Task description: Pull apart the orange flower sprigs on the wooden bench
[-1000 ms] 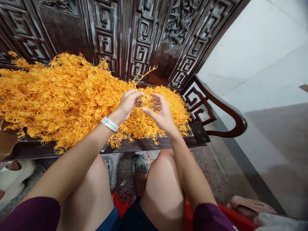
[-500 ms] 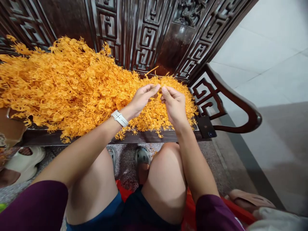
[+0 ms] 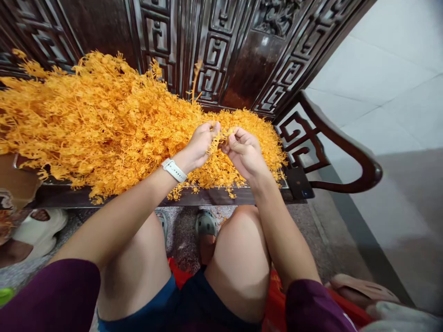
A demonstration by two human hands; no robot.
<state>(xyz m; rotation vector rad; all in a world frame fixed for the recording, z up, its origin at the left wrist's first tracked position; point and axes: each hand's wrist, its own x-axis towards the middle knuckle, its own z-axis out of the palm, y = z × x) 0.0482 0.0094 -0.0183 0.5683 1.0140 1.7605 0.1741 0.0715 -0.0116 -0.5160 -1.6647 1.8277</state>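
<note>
My left hand (image 3: 201,145), with a white watch (image 3: 174,170) on the wrist, is closed on an orange plastic flower sprig (image 3: 215,142). Just to its right, my right hand (image 3: 245,150) pinches an orange floret at the sprig's end between thumb and fingers. Both hands hover over a big heap of similar orange pieces (image 3: 114,124). Longer branching sprigs make up its left part, while small loose florets (image 3: 256,122) lie to the right. An orange stem (image 3: 194,83) sticks up behind my left hand; whether it belongs to the held sprig I cannot tell.
The heap lies on a dark carved wooden bench (image 3: 207,197) with a curved armrest (image 3: 360,170) at right. A black phone (image 3: 299,183) rests at the seat's right end. At left are a cardboard piece (image 3: 17,180) and another person's foot in a white shoe (image 3: 41,230).
My hands have moved slightly apart and left, and the orange sprig now shows between them. The upright stem has swung from a rightward slant to nearly vertical, farther left.
</note>
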